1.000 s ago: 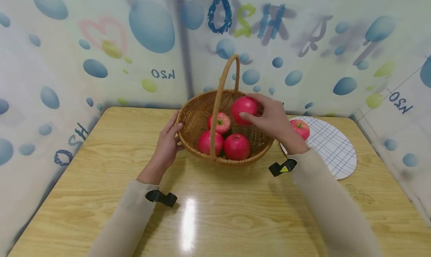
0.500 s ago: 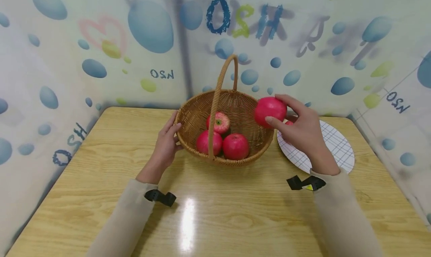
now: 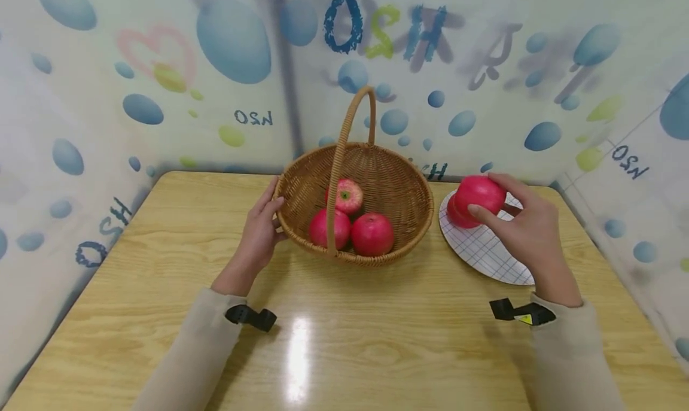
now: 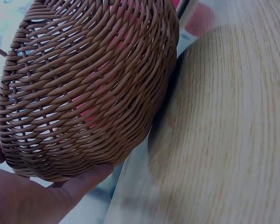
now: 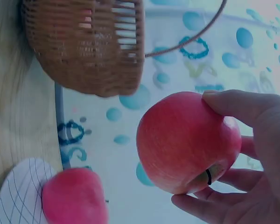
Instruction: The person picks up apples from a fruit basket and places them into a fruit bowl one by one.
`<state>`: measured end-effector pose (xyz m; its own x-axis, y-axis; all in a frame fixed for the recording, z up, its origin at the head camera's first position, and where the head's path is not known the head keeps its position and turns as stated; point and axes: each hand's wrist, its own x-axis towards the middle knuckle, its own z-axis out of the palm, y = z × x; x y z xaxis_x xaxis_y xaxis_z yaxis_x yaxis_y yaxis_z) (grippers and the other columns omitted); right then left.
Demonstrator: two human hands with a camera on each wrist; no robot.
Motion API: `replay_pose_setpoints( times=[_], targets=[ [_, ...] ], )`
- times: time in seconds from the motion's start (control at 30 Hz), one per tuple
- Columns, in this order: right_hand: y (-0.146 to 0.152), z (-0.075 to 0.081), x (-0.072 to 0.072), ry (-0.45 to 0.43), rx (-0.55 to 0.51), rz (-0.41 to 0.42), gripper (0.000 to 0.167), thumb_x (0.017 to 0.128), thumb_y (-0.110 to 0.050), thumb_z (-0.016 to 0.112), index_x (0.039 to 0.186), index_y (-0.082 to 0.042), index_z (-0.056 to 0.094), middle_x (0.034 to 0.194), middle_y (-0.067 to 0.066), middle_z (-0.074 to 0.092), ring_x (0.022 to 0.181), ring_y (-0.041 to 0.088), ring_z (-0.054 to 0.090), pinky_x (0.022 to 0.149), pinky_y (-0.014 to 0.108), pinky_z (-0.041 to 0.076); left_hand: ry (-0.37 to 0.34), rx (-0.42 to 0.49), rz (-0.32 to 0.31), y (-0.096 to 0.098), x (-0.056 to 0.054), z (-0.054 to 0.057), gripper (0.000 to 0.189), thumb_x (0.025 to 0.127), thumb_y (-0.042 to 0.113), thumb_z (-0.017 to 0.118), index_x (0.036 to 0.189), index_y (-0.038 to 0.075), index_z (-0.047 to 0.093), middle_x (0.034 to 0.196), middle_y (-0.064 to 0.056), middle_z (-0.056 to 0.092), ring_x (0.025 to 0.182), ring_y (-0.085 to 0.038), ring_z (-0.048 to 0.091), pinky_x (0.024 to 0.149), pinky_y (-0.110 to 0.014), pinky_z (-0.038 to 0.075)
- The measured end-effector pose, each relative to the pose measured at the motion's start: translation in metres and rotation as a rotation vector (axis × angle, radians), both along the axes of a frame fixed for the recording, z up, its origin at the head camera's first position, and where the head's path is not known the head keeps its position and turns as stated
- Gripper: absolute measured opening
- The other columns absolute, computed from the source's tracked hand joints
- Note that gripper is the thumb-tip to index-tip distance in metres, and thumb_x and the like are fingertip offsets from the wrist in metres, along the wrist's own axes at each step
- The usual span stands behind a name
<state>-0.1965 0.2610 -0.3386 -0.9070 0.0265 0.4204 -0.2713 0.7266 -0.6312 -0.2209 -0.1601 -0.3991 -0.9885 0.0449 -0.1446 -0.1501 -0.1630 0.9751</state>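
Observation:
My left hand [image 3: 257,234] holds the left rim of a woven wicker basket [image 3: 395,180], thumb near the rim and fingers along the outside. Inside the basket lie three red apples [image 3: 372,234] below its arched handle [image 3: 340,154]. My right hand [image 3: 530,231] pinches another red apple [image 3: 481,194] between thumb and fingers, above a round white plate [image 3: 495,258] with a blue grid pattern. A second apple [image 5: 74,196] sits on that plate, partly hidden behind the held one in the head view. The right wrist view shows the held apple's dark stem, apart from the plate.
Basket and plate stand side by side toward the back of a wooden table [image 3: 377,333]. Behind the table rises a wall covering [image 3: 430,40] printed with blue drops and letters. A black strap [image 3: 250,317] is on each sleeve.
The right hand has carried its apple from inside the basket, out over the right rim, to above the plate. The left hand stays on the basket rim; the view has shifted slightly.

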Motion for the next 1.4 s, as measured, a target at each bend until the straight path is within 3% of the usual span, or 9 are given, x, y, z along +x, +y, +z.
replay_pose_setpoints(
  times=[0.37, 0.43, 0.53, 0.6, 0.67, 0.9, 1.03, 1.13, 1.4],
  targets=[
    [0.036, -0.013, -0.008, -0.086, 0.089, -0.033, 0.064, 0.086, -0.027, 0.081, 0.144, -0.011, 0.058, 0.14, 0.018, 0.059, 0.124, 0.036, 0.049, 0.073, -0.006, 0.033, 0.002, -0.012, -0.001, -0.001, 0.003, 0.001, 0.057, 0.11, 0.028, 0.035, 0.162, 0.042, 0.014, 0.172, -0.002, 0.013, 0.149, -0.039, 0.035, 0.113, -0.062, 0.037],
    [0.042, -0.015, -0.01, -0.11, 0.13, -0.045, 0.064, 0.087, -0.028, 0.081, 0.143, -0.008, 0.057, 0.14, 0.021, 0.058, 0.124, 0.039, 0.049, 0.076, 0.004, 0.044, 0.001, -0.015, 0.0, -0.001, 0.003, 0.001, 0.057, 0.11, 0.028, 0.035, 0.162, 0.042, 0.014, 0.172, -0.002, 0.013, 0.149, -0.038, 0.035, 0.113, -0.062, 0.038],
    [0.049, -0.019, -0.012, -0.158, 0.178, -0.064, 0.066, 0.088, -0.031, 0.08, 0.144, -0.006, 0.055, 0.139, 0.025, 0.057, 0.123, 0.045, 0.049, 0.083, 0.036, 0.06, -0.004, -0.018, 0.002, -0.001, 0.003, 0.001, 0.057, 0.11, 0.028, 0.034, 0.161, 0.044, 0.015, 0.172, -0.002, 0.013, 0.15, -0.038, 0.034, 0.113, -0.061, 0.038],
    [0.053, -0.022, -0.012, -0.195, 0.195, -0.078, 0.067, 0.089, -0.032, 0.079, 0.145, -0.005, 0.054, 0.139, 0.027, 0.056, 0.122, 0.047, 0.049, 0.086, 0.06, 0.057, -0.009, -0.018, 0.004, -0.001, 0.002, 0.0, 0.056, 0.111, 0.028, 0.034, 0.161, 0.044, 0.015, 0.172, -0.002, 0.013, 0.151, -0.037, 0.034, 0.112, -0.061, 0.039],
    [0.057, -0.025, -0.013, -0.235, 0.198, -0.086, 0.068, 0.09, -0.032, 0.077, 0.147, -0.005, 0.052, 0.139, 0.028, 0.053, 0.121, 0.049, 0.048, 0.086, 0.066, 0.054, -0.01, -0.02, 0.001, -0.001, 0.002, 0.0, 0.056, 0.111, 0.028, 0.034, 0.161, 0.044, 0.015, 0.172, -0.001, 0.012, 0.151, -0.037, 0.033, 0.112, -0.061, 0.039],
    [0.07, -0.036, -0.019, -0.337, 0.256, -0.109, 0.073, 0.091, -0.04, 0.075, 0.147, -0.001, 0.05, 0.134, 0.032, 0.055, 0.112, 0.047, 0.048, 0.073, 0.052, 0.059, -0.01, -0.041, -0.001, -0.001, 0.001, -0.001, 0.055, 0.111, 0.031, 0.033, 0.16, 0.047, 0.014, 0.172, 0.0, 0.013, 0.15, -0.035, 0.035, 0.112, -0.06, 0.04],
    [0.072, -0.042, -0.023, -0.388, 0.286, -0.095, 0.074, 0.09, -0.04, 0.075, 0.146, 0.0, 0.051, 0.12, 0.03, 0.059, 0.103, 0.042, 0.048, 0.065, 0.034, 0.052, -0.009, -0.045, -0.001, -0.002, 0.001, 0.0, 0.055, 0.111, 0.031, 0.032, 0.16, 0.048, 0.014, 0.171, 0.0, 0.014, 0.149, -0.034, 0.037, 0.111, -0.059, 0.041],
    [0.071, -0.045, -0.025, -0.405, 0.298, -0.085, 0.074, 0.088, -0.037, 0.077, 0.146, 0.001, 0.05, 0.111, 0.027, 0.061, 0.099, 0.039, 0.048, 0.063, 0.029, 0.048, -0.013, -0.042, 0.0, -0.001, 0.002, 0.0, 0.055, 0.111, 0.031, 0.032, 0.16, 0.048, 0.014, 0.172, 0.0, 0.014, 0.15, -0.033, 0.036, 0.111, -0.059, 0.041],
    [0.073, -0.052, -0.027, -0.423, 0.256, -0.08, 0.084, 0.087, -0.036, 0.079, 0.149, 0.005, 0.04, 0.13, 0.034, 0.053, 0.112, 0.049, 0.047, 0.079, 0.055, 0.059, -0.007, -0.05, 0.006, 0.001, 0.001, 0.0, 0.055, 0.111, 0.03, 0.032, 0.16, 0.047, 0.014, 0.171, -0.002, 0.014, 0.15, -0.034, 0.036, 0.11, -0.06, 0.041]
  ],
)
